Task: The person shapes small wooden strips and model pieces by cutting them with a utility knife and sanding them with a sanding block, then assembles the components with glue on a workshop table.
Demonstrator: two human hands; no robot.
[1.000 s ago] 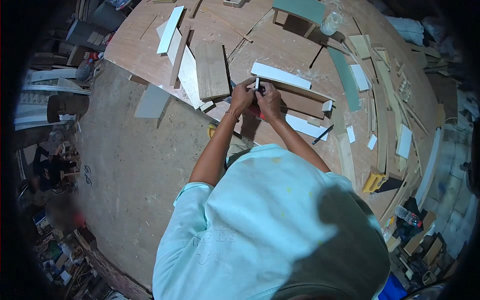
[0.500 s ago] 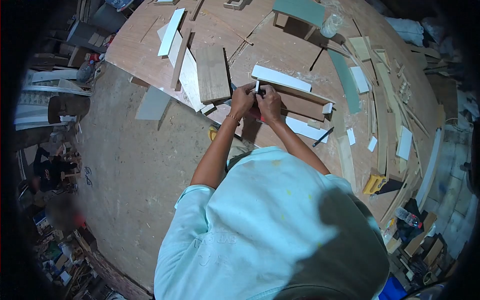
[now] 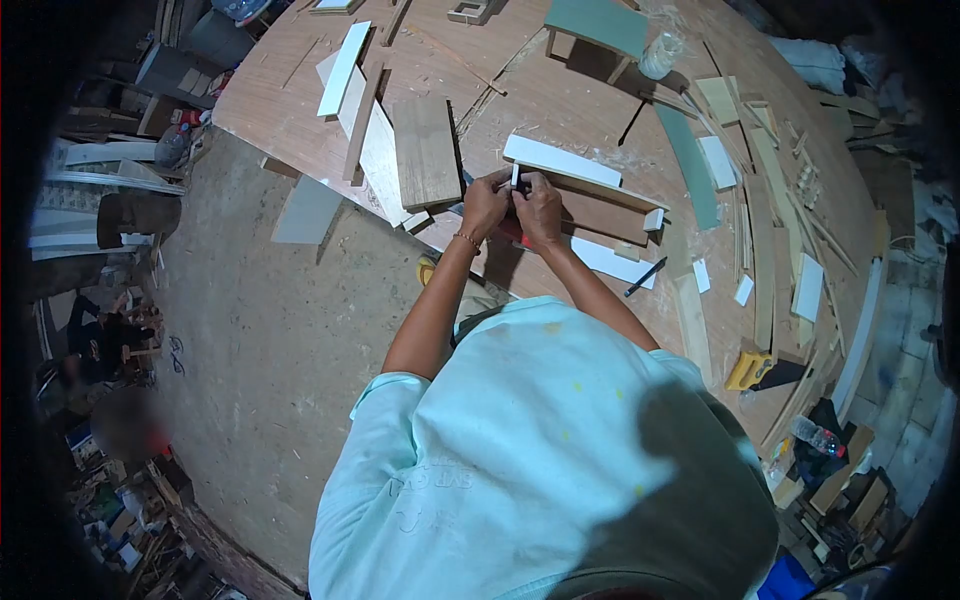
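Note:
At the near edge of the table, my left hand (image 3: pixel 484 208) and my right hand (image 3: pixel 540 210) meet at the left end of a narrow wooden box (image 3: pixel 605 208). A small white-edged piece (image 3: pixel 515 174) stands upright between them, and the fingers of both hands are closed on it. How it joins the box is hidden by my fingers. Something red (image 3: pixel 526 241) shows partly below my right hand. Along the box's far side lies a white strip (image 3: pixel 565 158); another white strip (image 3: pixel 612 260) lies on the near side, with a black pen (image 3: pixel 646 276) across its end.
A brown wooden block (image 3: pixel 428 153) sits left of my hands, beside long boards. Farther back stand a green-topped piece (image 3: pixel 597 27) and a clear jar (image 3: pixel 661 55). Wood strips and a yellow-handled saw (image 3: pixel 750 370) lie to the right. Another person (image 3: pixel 100 335) is at far left.

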